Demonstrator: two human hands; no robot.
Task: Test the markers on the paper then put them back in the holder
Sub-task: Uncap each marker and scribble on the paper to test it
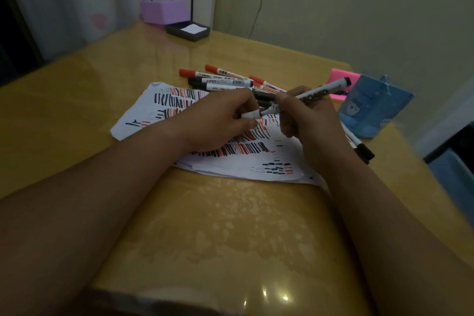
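My right hand (305, 120) grips a white whiteboard marker (320, 92) with its tip pointing down-left over the paper. My left hand (220, 118) pinches the marker's white cap (250, 114) just beside the tip. White paper (230, 161) covered in red and black strokes lies under both hands. A pile of several red and black markers (223, 79) lies beyond the paper. The blue holder (374, 108) stands at the right, with another marker (359, 146) lying in front of it.
A pink pad (341, 79) lies behind the blue holder. A purple box (164, 11) and a dark tray with white paper (188, 30) stand at the far edge of the yellow table (77, 110). The table's right edge is close to the holder.
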